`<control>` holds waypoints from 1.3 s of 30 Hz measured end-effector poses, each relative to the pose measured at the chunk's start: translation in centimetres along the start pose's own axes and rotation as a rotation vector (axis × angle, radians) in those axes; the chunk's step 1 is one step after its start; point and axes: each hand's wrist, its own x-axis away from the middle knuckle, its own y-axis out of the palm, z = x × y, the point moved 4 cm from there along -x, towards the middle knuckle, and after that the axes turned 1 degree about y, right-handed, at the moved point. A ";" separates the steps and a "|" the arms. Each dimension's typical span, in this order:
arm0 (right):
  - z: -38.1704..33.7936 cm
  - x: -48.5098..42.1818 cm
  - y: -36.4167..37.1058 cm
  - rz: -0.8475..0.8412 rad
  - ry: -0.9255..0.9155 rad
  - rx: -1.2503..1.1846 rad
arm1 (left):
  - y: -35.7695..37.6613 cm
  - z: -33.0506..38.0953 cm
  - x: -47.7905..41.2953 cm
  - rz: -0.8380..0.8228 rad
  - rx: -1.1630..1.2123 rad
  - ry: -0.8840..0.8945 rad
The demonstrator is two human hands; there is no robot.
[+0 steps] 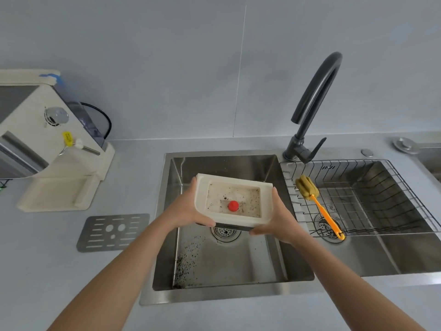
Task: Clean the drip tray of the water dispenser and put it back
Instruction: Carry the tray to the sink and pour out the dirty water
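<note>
A cream plastic drip tray [202, 199] hangs over the left sink basin [229, 266], tilted a little toward me. Its well is speckled with dark grime and holds a red float ball [233, 205]. My left hand [191, 211] grips the tray's left side and my right hand [276, 218] grips its right side. The tray's metal grille [112, 232] lies flat on the counter left of the sink. The cream water dispenser [47, 149] stands at the far left, its base recess bare.
Dark specks litter the left basin's floor near its drain [225, 232]. A black faucet [312, 111] rises between the basins. The right basin holds a wire rack [372, 197] with an orange-handled sponge brush [317, 201] lying across it.
</note>
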 end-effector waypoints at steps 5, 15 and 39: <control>0.1 -0.8 -0.2 -0.044 0.051 -0.072 | -0.7 0.1 -0.8 -0.021 0.014 -0.034; 0.7 -2.3 0.7 -0.086 0.140 -0.185 | -2.5 -0.1 -2.5 -0.057 0.019 -0.077; 3.3 -3.5 4.7 -0.163 0.501 -0.798 | -5.3 1.3 -8.8 -0.089 -0.155 -0.213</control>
